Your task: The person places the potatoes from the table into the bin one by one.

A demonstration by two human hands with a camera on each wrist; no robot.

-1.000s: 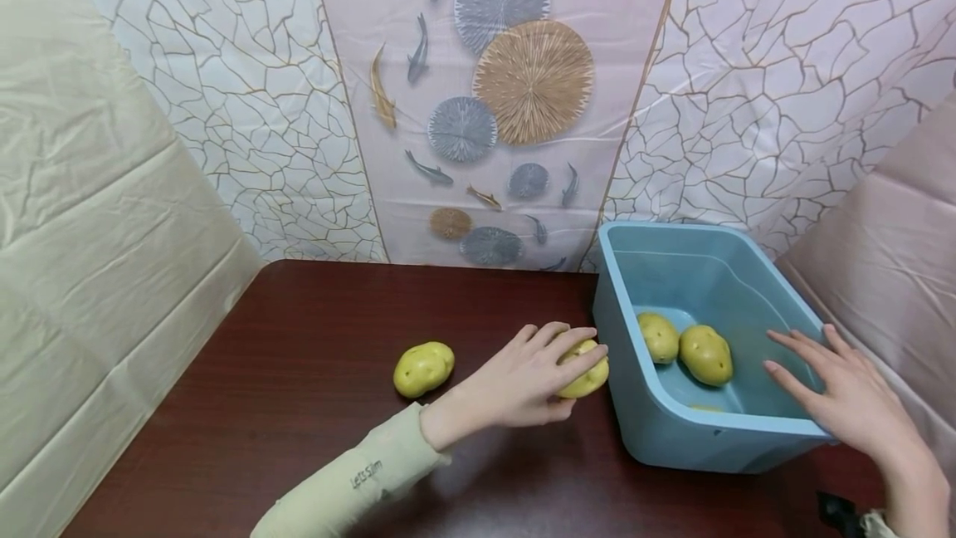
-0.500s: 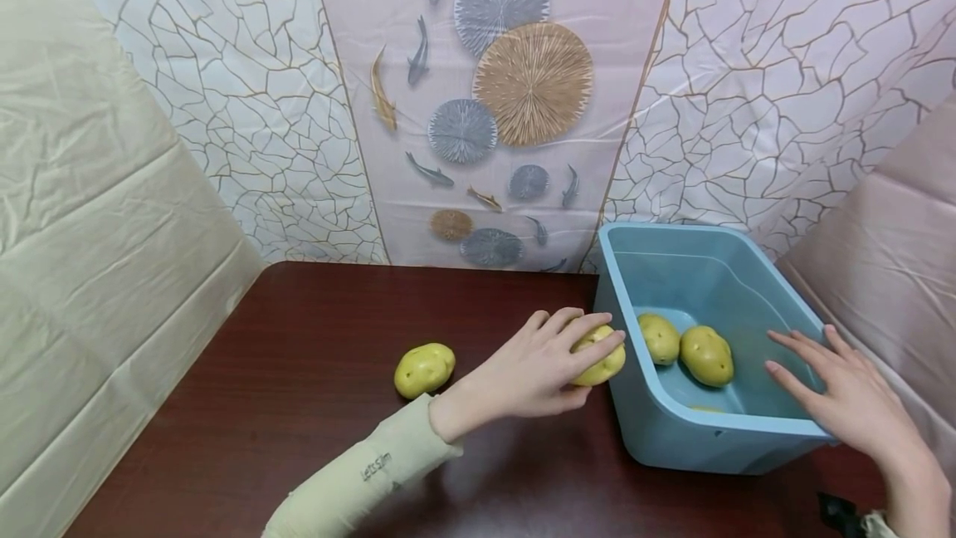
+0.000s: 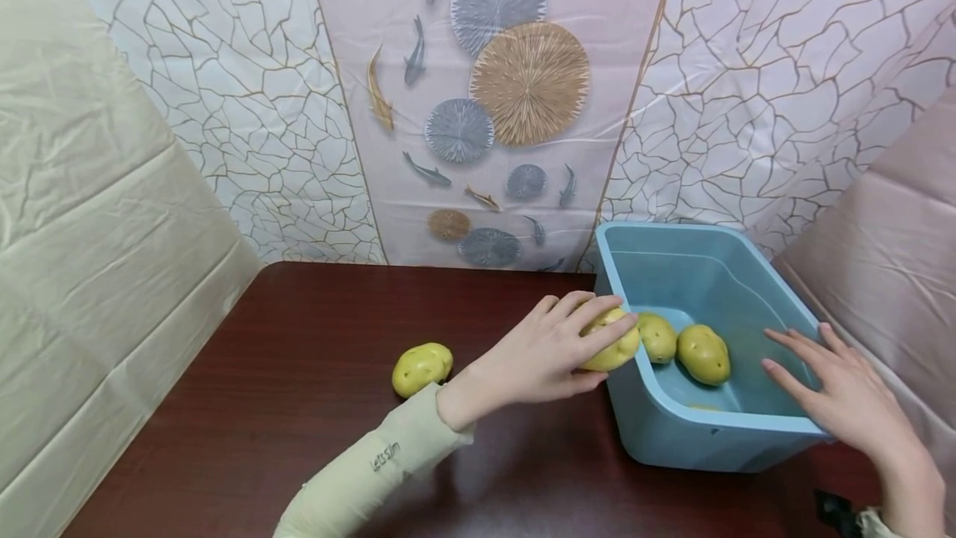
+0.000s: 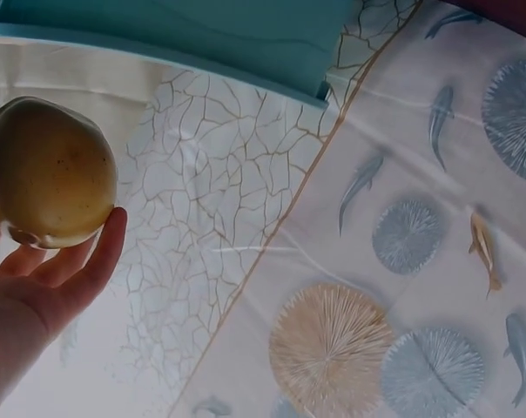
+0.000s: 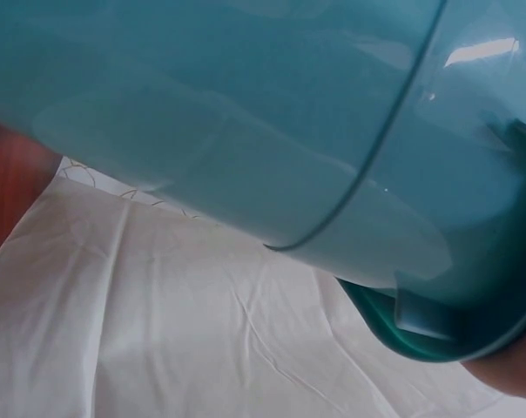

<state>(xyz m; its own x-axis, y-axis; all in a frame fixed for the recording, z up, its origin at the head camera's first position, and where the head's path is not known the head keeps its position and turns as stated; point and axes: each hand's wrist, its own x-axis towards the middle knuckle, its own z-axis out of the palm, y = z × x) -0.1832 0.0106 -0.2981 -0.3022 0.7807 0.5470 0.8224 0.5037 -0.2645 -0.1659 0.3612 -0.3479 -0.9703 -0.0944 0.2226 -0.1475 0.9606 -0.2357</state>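
Note:
My left hand (image 3: 556,347) grips a yellow potato (image 3: 614,347) and holds it at the left rim of the blue tub (image 3: 717,434). In the left wrist view the same potato (image 4: 50,172) sits in my curled fingers (image 4: 93,261). Two more potatoes (image 3: 657,336) (image 3: 704,353) lie inside the tub. Another potato (image 3: 421,367) rests on the dark wooden table (image 3: 299,422), left of my forearm. My right hand (image 3: 836,393) lies with straight fingers on the tub's right front rim. The right wrist view shows only the tub wall (image 5: 246,131) up close.
The table is boxed in by a patterned backdrop (image 3: 493,98) behind, a cream sheet (image 3: 97,272) on the left and a pinkish sheet (image 3: 896,256) on the right. The tub stands at the table's right end. A small black object (image 3: 832,511) lies at the front right.
My left hand has lifted the potato off the table and carried it right and up to the tub's left rim. The right hand has stayed on the tub.

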